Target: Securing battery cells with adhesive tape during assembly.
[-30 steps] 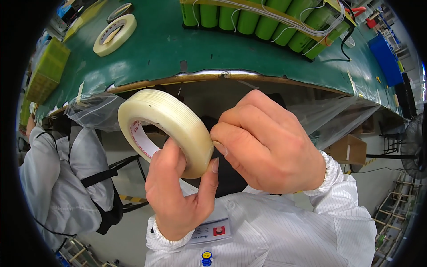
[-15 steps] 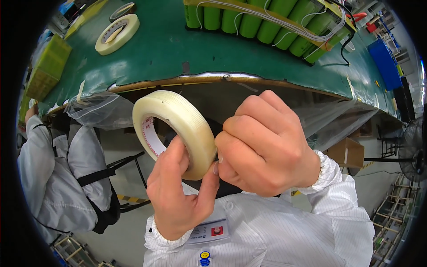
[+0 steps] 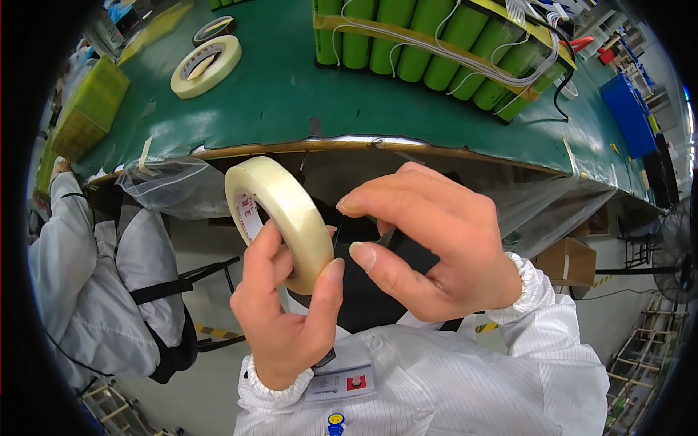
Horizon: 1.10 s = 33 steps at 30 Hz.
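Cream tape roll [image 3: 288, 211] sits pinched in the left hand [image 3: 288, 320], beside the half-spread right hand [image 3: 449, 243].

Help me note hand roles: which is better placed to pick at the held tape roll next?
Probably the right hand: its thumb and index finger are parted beside the tape roll, which the left hand grips.

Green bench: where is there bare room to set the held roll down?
The widest bare patch of green bench lies beyond the held roll, between the lying tape roll and battery pack. Crowded: behind the yellow-green box, and around the pack's right end.
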### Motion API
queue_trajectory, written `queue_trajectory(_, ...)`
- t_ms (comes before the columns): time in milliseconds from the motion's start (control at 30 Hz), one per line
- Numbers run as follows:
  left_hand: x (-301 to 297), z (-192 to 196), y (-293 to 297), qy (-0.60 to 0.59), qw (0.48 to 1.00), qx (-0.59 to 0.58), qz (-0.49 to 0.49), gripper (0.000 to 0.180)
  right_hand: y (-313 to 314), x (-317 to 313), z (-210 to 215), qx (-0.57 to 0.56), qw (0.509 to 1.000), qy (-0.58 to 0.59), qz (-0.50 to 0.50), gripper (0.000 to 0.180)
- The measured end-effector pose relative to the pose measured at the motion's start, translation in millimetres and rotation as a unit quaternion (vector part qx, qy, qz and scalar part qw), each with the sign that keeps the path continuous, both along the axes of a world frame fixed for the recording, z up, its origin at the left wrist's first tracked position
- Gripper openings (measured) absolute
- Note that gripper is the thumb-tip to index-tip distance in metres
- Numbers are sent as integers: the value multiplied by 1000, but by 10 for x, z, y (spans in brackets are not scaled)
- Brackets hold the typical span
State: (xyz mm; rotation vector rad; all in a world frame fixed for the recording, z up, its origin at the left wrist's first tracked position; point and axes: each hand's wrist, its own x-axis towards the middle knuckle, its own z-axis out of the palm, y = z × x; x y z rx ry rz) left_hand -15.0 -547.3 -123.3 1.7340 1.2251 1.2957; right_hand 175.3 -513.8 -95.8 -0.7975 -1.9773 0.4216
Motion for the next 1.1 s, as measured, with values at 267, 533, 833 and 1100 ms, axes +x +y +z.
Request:
queue_trajectory(267,-40,57,-27,-117,989,-84,-17,56,29,-95,-25,-159,982,68,69,17)
queue_trajectory(533,-202,-10,44,-241,951,-177,-83,52,-42,-43,-46,-167,975,144,16,9)
queue_trajectory(833,-234,-32,-10,-225,960,-151,-71,58,-5,-93,-111,-199,974,92,-52,24)
queue_trajectory(1100,-75,-31,-106,-81,997,-5,-9,65,-35,-230,-78,43,990,136,-17,29)
